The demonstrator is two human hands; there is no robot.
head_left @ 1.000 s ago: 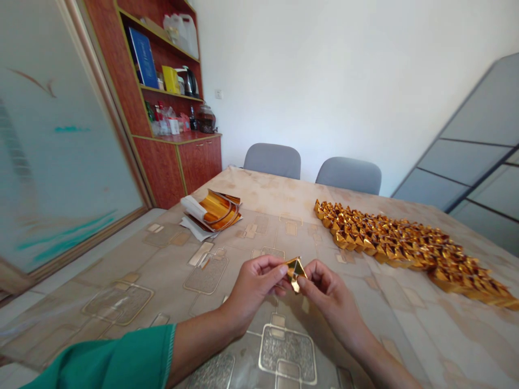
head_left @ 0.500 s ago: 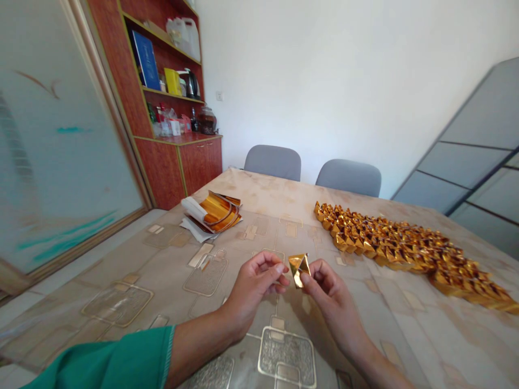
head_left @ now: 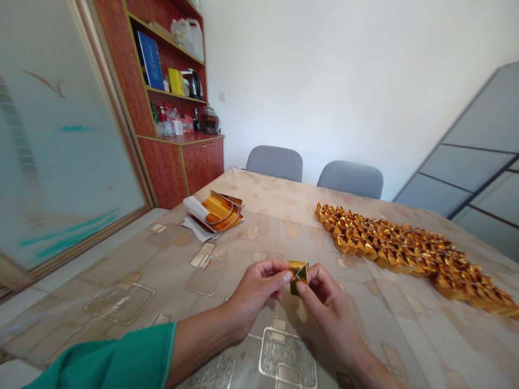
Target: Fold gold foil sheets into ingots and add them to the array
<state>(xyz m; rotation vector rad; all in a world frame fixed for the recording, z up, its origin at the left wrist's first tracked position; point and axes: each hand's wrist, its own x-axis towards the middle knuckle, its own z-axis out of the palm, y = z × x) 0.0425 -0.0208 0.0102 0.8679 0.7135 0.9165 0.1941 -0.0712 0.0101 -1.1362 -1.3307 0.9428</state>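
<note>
A small folded piece of gold foil paper [head_left: 299, 270] is held above the table between my two hands. My right hand [head_left: 326, 297] pinches its right side, with the thumb across the front. The thumb and forefinger of my left hand [head_left: 263, 283] close on its left edge. Creased flaps meet on the front of the piece in slanting lines. To the right lie rows of folded gold paper pieces [head_left: 377, 232], packed closely together. A loose stack of gold foil sheets [head_left: 223, 210], curled and partly white, rests at the back left.
A patterned cover lies over the table [head_left: 170, 270]. Two grey chairs [head_left: 274, 162] stand at its far side. Behind on the left is a red-brown cabinet [head_left: 203, 162] with bottles, a kettle and boxes. A frosted glass door [head_left: 68, 146] is at the far left.
My left thumb and forefinger have closed onto the left edge of the gold paper piece, which they were just apart from. Its left corner has been folded in, so it looks narrower.
</note>
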